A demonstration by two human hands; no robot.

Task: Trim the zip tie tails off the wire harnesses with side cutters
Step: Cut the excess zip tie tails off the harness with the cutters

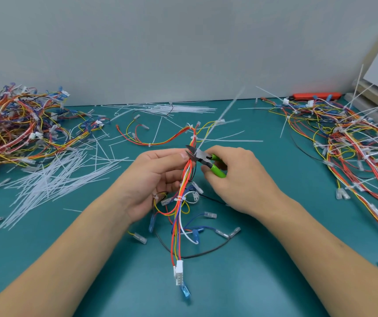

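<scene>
My left hand (158, 177) grips a wire harness (180, 216) of red, orange, yellow and blue wires, held upright over the teal table (275, 259). In my right hand (240, 177) are green-handled side cutters (208, 162), whose jaws sit against the bundle just above my left fingertips. A long white zip tie tail (223, 115), blurred, runs up and to the right from the jaws. The harness's white connector (179, 268) and a blue terminal hang low near the table's front.
A heap of harnesses (11, 124) lies at the far left, with cut white tails (53, 177) scattered in front. Another pile (352, 143) with long tails sticking out fills the right. An orange tool (316, 95) lies at the back right, by the wall.
</scene>
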